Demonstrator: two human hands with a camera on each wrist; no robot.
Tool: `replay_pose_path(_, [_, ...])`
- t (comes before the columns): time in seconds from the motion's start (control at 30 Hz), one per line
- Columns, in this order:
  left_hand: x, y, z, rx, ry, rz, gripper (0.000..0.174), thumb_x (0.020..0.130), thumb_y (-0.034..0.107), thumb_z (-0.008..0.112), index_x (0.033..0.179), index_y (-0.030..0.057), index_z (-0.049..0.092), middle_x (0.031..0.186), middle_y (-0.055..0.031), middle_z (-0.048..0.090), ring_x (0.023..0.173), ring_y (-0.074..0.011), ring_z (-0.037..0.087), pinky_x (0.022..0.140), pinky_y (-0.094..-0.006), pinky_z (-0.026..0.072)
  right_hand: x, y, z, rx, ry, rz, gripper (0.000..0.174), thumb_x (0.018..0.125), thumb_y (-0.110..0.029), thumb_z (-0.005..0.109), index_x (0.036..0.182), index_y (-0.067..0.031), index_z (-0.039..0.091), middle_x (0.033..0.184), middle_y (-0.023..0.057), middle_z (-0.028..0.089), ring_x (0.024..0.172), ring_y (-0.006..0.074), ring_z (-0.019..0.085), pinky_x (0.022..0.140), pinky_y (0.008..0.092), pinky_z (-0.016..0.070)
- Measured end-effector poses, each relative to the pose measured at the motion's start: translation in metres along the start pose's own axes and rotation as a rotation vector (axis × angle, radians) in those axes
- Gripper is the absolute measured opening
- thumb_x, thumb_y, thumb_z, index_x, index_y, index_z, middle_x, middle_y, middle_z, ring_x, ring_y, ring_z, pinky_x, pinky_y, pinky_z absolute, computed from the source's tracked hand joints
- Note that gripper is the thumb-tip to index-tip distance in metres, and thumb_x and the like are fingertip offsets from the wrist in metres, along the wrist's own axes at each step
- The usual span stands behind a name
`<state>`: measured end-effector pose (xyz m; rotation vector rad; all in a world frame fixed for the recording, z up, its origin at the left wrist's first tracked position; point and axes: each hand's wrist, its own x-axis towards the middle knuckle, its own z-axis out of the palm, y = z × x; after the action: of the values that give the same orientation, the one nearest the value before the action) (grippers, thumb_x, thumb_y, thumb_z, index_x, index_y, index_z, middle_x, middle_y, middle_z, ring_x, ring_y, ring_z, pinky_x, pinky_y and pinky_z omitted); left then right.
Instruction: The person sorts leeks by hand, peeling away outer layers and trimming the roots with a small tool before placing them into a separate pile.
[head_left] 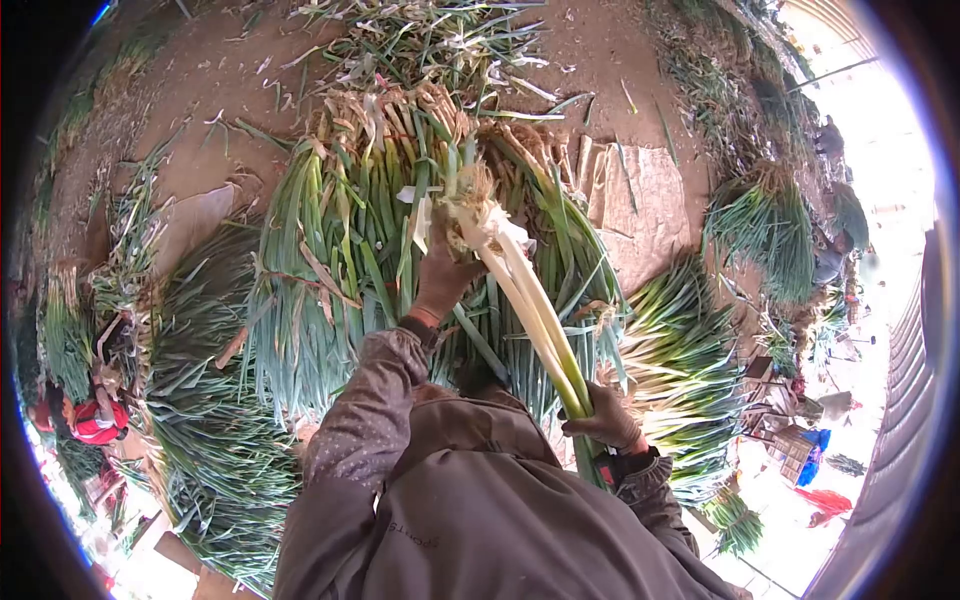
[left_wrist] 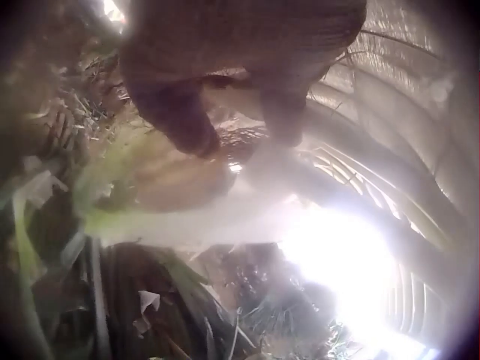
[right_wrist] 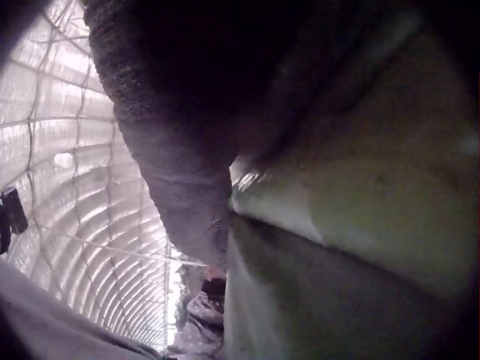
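A few long green onions [head_left: 535,315] are held slantwise in front of the body, their shaggy root ends up and their green leaves down by the waist. My left hand [head_left: 443,280] grips near the roots, where loose whitish skin hangs. In the left wrist view its fingers [left_wrist: 180,120] curl over the pale stalks, with glare beside them. Lower down, my right hand [head_left: 608,420] wraps round the stalks where they turn green. The right wrist view shows the stalks [right_wrist: 360,210] large and close against the dark hand. Behind them lies a pile of green onions [head_left: 340,240], roots away from me.
More green onions lie in heaps at the left [head_left: 215,400] and at the right [head_left: 680,370]. Leaf scraps [head_left: 430,45] litter the dirt floor ahead. A flattened brown sack [head_left: 645,205] lies right of the pile. Someone in red [head_left: 100,420] is at the far left.
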<state>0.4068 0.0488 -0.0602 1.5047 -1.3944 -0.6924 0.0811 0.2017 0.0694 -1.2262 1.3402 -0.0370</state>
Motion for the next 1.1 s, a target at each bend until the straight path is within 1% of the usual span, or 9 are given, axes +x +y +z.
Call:
replay_pose_path(0.13, [0.012, 0.01, 0.013, -0.089, 0.018, -0.014, 0.092, 0.073, 0.024, 0.089, 0.15, 0.0059, 0.042, 0.123, -0.0162, 0.068, 0.099, -0.0291, 0.07, 0.086, -0.0382, 0.0554, -0.016, 0.027, 0.007, 0.07, -0.001, 0.03, 0.058, 0.073, -0.022, 0.088, 0.119, 0.0023, 0.063, 0.095, 0.0093, 0.071, 0.084, 0.0157, 0.066, 0.08, 0.0335, 0.0546])
replay_pose_path(0.17, [0.014, 0.024, 0.004, -0.187, -0.05, -0.161, 0.06, 0.077, 0.018, 0.085, 0.131, 0.0077, 0.059, 0.116, -0.0156, 0.07, 0.099, -0.0321, 0.069, 0.086, -0.0402, 0.0547, -0.022, 0.021, 0.007, 0.094, -0.003, 0.024, 0.057, 0.073, -0.021, 0.087, 0.119, 0.0024, 0.063, 0.095, 0.0093, 0.072, 0.084, 0.0152, 0.067, 0.08, 0.0332, 0.055])
replay_pose_path(0.3, [0.008, -0.008, 0.012, -0.042, 0.02, -0.188, 0.035, 0.082, 0.009, 0.071, 0.117, 0.0078, 0.067, 0.11, -0.0181, 0.068, 0.101, -0.0405, 0.065, 0.088, -0.0447, 0.053, -0.03, 0.005, 0.013, 0.181, 0.007, 0.006, 0.053, 0.072, -0.019, 0.085, 0.116, 0.001, 0.064, 0.095, 0.009, 0.073, 0.082, 0.0151, 0.069, 0.079, 0.0332, 0.0567])
replay_pose_path(0.5, [-0.022, -0.011, -0.029, 0.139, -0.058, -0.068, 0.045, 0.092, 0.026, 0.074, 0.128, 0.002, 0.061, 0.107, -0.0164, 0.068, 0.095, -0.0319, 0.069, 0.082, -0.0377, 0.0545, -0.031, 0.012, 0.016, -0.13, 0.172, -0.044, 0.055, 0.069, -0.024, 0.085, 0.113, -0.0003, 0.063, 0.085, 0.0172, 0.069, 0.077, 0.0267, 0.07, 0.073, 0.0399, 0.0549])
replay_pose_path(0.67, [-0.037, 0.01, -0.024, 0.103, -0.295, -0.2, 0.07, 0.079, 0.057, 0.079, 0.121, 0.0049, 0.061, 0.097, -0.0143, 0.071, 0.09, -0.0348, 0.069, 0.078, -0.0414, 0.0534, -0.02, 0.018, 0.017, -0.363, 0.183, -0.082, 0.055, 0.067, -0.031, 0.086, 0.108, -0.003, 0.063, 0.084, 0.0209, 0.07, 0.079, 0.039, 0.07, 0.072, 0.046, 0.0551])
replay_pose_path(0.83, [-0.047, -0.024, -0.012, -0.149, -0.309, -0.437, 0.036, 0.083, 0.035, 0.079, 0.101, 0.0068, 0.069, 0.082, -0.0129, 0.072, 0.076, -0.0344, 0.07, 0.07, -0.0433, 0.0537, -0.02, 0.002, 0.016, -0.374, 0.186, -0.114, 0.056, 0.067, -0.032, 0.085, 0.11, -0.0025, 0.063, 0.083, 0.0205, 0.069, 0.078, 0.0394, 0.07, 0.072, 0.0464, 0.0546])
replay_pose_path(1.03, [-0.032, -0.053, -0.039, 0.771, -0.345, -0.146, 0.012, 0.086, 0.019, 0.071, 0.093, 0.0102, 0.072, 0.081, -0.0104, 0.072, 0.076, -0.0326, 0.071, 0.064, -0.042, 0.0548, -0.027, -0.01, 0.024, -0.386, 0.123, -0.044, 0.057, 0.07, -0.036, 0.084, 0.111, -0.0023, 0.064, 0.087, 0.0202, 0.07, 0.084, 0.0393, 0.07, 0.073, 0.0452, 0.0544])
replay_pose_path(1.07, [-0.019, -0.099, -0.064, 0.687, -0.098, 0.19, 0.017, 0.089, 0.024, 0.065, 0.098, 0.0125, 0.074, 0.082, -0.0138, 0.072, 0.072, -0.0348, 0.07, 0.067, -0.0443, 0.0564, -0.036, -0.002, 0.023, -0.358, 0.138, -0.043, 0.057, 0.069, -0.035, 0.084, 0.111, -0.0025, 0.064, 0.088, 0.0201, 0.07, 0.084, 0.0391, 0.07, 0.073, 0.0453, 0.0545])
replay_pose_path(1.1, [0.002, -0.139, -0.098, 0.728, 0.034, -0.038, 0.021, 0.092, 0.025, 0.06, 0.101, 0.0144, 0.076, 0.083, -0.0136, 0.073, 0.07, -0.0325, 0.071, 0.066, -0.0432, 0.0563, -0.049, 0.01, 0.02, -0.329, 0.157, -0.045, 0.057, 0.069, -0.034, 0.084, 0.112, -0.0027, 0.064, 0.088, 0.0201, 0.07, 0.083, 0.0389, 0.071, 0.073, 0.0453, 0.0546])
